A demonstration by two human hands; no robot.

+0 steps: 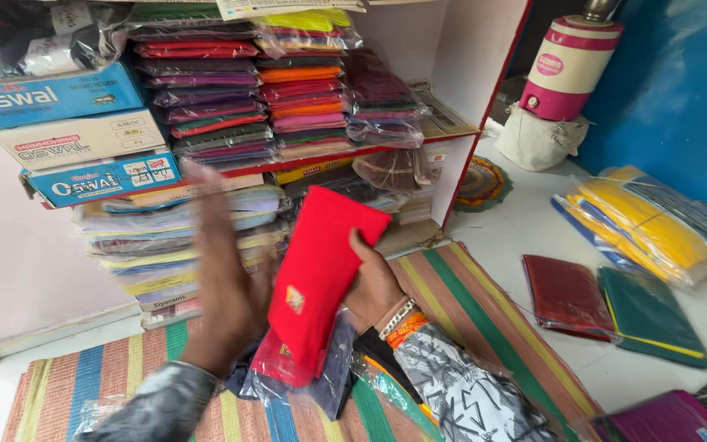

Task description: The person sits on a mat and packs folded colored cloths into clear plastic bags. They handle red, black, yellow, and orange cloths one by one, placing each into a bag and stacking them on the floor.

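The right hand [374, 286] grips a folded red cloth piece [317, 278] from behind, fingers closed on its right edge. It stands tilted, long axis running up toward the shelf [419, 141], above plastic-wrapped packets [333, 381] on the striped floor mat [484, 311]. The left hand [227, 286], blurred, fingers spread open, sits just beside its left edge. A small gold motif marks the cloth.

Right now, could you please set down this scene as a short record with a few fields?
Setting: fabric shop, white shelf unit stacked with folded cloth packs
Left hand: blurred, open, raised beside the red folded cloth
Right hand: grips the red folded cloth by its edge
Under the hands: clear plastic-wrapped packs on a striped mat
Floor at right: maroon pack, dark green pack, yellow bundle
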